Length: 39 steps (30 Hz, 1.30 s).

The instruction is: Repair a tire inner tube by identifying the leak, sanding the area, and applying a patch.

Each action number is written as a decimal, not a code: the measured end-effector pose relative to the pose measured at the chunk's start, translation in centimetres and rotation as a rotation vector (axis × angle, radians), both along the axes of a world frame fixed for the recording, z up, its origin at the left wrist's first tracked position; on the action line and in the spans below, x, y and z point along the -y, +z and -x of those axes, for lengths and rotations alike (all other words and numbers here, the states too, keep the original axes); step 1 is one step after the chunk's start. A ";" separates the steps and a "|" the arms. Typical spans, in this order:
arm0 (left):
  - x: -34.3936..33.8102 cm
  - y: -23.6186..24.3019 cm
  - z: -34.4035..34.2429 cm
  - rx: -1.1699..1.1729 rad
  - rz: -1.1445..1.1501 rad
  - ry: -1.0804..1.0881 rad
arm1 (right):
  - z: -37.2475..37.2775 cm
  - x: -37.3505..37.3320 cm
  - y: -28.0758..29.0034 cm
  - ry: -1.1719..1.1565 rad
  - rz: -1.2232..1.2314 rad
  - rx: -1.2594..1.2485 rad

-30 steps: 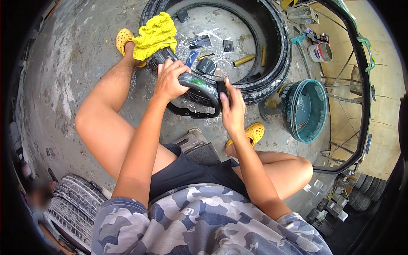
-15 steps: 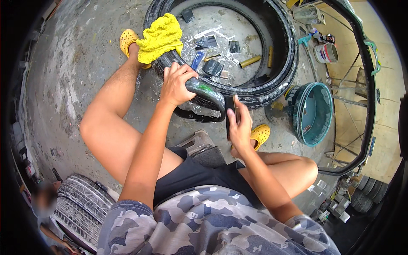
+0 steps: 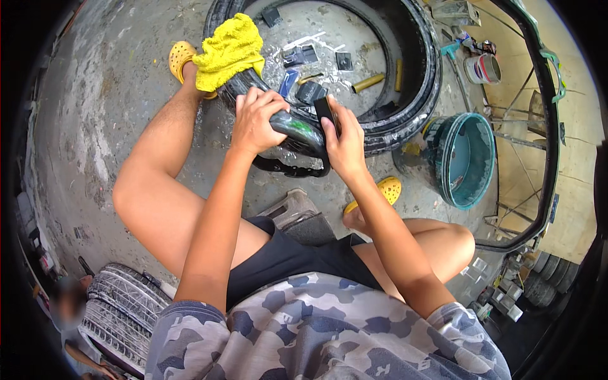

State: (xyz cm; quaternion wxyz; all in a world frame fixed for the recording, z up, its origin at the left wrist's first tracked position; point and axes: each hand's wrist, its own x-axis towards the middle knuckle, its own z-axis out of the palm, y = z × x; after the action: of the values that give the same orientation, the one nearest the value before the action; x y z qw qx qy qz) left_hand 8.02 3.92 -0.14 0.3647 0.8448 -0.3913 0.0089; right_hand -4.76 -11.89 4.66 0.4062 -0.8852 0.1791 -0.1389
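Observation:
A glossy black curved part with a green smear on top rests at the near side of a large black tire lying flat; a thin black edge loops below it. My left hand is closed over its left end, fingers wrapped round the far side. In my right hand is a flat black sanding block, held upright between thumb and fingers against the part's right end. A bright yellow cloth drapes over the tire's left rim, beyond my left hand.
Inside the tire ring lie several dark blocks, a blue piece and brass-coloured tubes. A teal bucket and a white pail stand at right, beside a black frame. Treaded tires and another person are at lower left.
My right hand has moved up and left with the sanding block, closer to the part's end. The left hand still grips the part. The whole view has shifted slightly.

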 end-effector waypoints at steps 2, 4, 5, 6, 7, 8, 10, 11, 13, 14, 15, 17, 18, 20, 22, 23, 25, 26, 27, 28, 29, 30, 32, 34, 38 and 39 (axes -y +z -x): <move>-0.2 0.1 0.2 0.002 -0.002 0.003 | 1.0 -0.4 -0.1 -0.017 -0.005 0.000; -0.4 0.5 0.2 0.010 -0.014 0.010 | 5.6 -1.1 -0.9 -0.005 -0.012 0.016; -0.3 0.6 0.2 0.009 -0.012 0.004 | 8.0 -1.0 -1.5 -0.025 -0.013 -0.052; -0.3 0.5 0.1 0.017 -0.009 0.010 | 7.4 -1.1 -1.4 -0.038 -0.025 -0.042; -0.3 0.4 0.1 0.017 -0.005 0.010 | 7.1 -1.6 -1.1 -0.057 -0.036 -0.039; -0.5 0.4 0.1 0.013 -0.007 0.004 | 5.3 -1.6 -0.8 -0.042 -0.007 -0.029; 0.1 0.5 0.1 0.001 -0.014 0.006 | 0.6 0.1 -0.4 0.019 0.072 0.014; 0.0 0.7 0.1 0.001 -0.001 0.000 | -0.7 0.6 -1.1 0.064 0.071 0.080; -0.1 0.8 0.2 0.017 0.006 -0.002 | 1.0 -0.1 -0.6 0.022 0.084 0.030; -0.3 0.6 0.1 0.003 -0.017 0.006 | 2.8 -0.7 -0.5 0.001 0.005 -0.017; -0.6 0.5 0.1 -0.006 -0.039 0.015 | 5.4 -1.1 -0.7 -0.020 -0.073 -0.060; -0.2 0.4 0.3 0.000 -0.009 -0.011 | 7.8 -1.1 -1.5 -0.046 -0.041 -0.053; 0.0 0.3 -0.1 0.016 -0.012 0.002 | 6.7 -0.7 -2.0 -0.048 -0.052 -0.055; -0.7 0.2 0.3 0.019 -0.028 0.010 | 1.5 -0.9 -0.3 -0.019 -0.029 -0.056; -0.1 0.5 0.0 0.019 -0.015 0.003 | -1.4 0.0 -0.1 0.020 0.002 -0.025; 0.0 0.5 -0.2 0.027 -0.015 -0.002 | -1.7 0.1 -0.2 0.032 0.014 -0.002; -0.2 0.5 0.2 0.024 -0.023 0.003 | 2.0 -0.8 0.0 0.017 0.019 -0.015; -0.5 0.5 0.1 0.016 -0.024 -0.002 | 4.6 -1.0 -0.7 -0.007 -0.081 -0.055; -0.7 0.5 0.1 0.005 -0.023 -0.008 | 6.7 -0.8 -1.5 0.011 -0.040 -0.021; -0.6 0.5 0.0 0.004 -0.008 -0.025 | 6.2 -0.6 -1.6 0.004 -0.044 -0.008; -0.6 0.5 -0.1 0.000 -0.009 -0.026 | 5.5 -1.3 -1.0 -0.011 -0.053 -0.003; -0.6 0.6 -0.2 0.019 -0.010 -0.014 | 3.5 -1.0 -0.6 0.023 -0.015 -0.007; 0.2 0.5 0.1 0.015 -0.024 -0.008 | -1.9 -0.2 0.5 0.080 0.028 -0.009; 0.2 0.2 0.5 -0.001 -0.027 -0.012 | -2.2 -0.1 0.1 0.095 0.058 -0.025; -0.9 0.2 0.1 0.000 -0.012 0.001 | 4.9 -0.6 0.8 0.058 -0.055 -0.201; -1.0 0.4 0.0 0.000 -0.020 -0.002 | 5.8 -0.8 0.1 0.040 -0.051 -0.147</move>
State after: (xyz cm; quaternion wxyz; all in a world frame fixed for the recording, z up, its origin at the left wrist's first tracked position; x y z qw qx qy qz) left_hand 7.97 4.94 0.29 0.3566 0.8479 -0.3922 0.0044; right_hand -10.59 -11.09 4.71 0.4169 -0.8859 0.1942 -0.0607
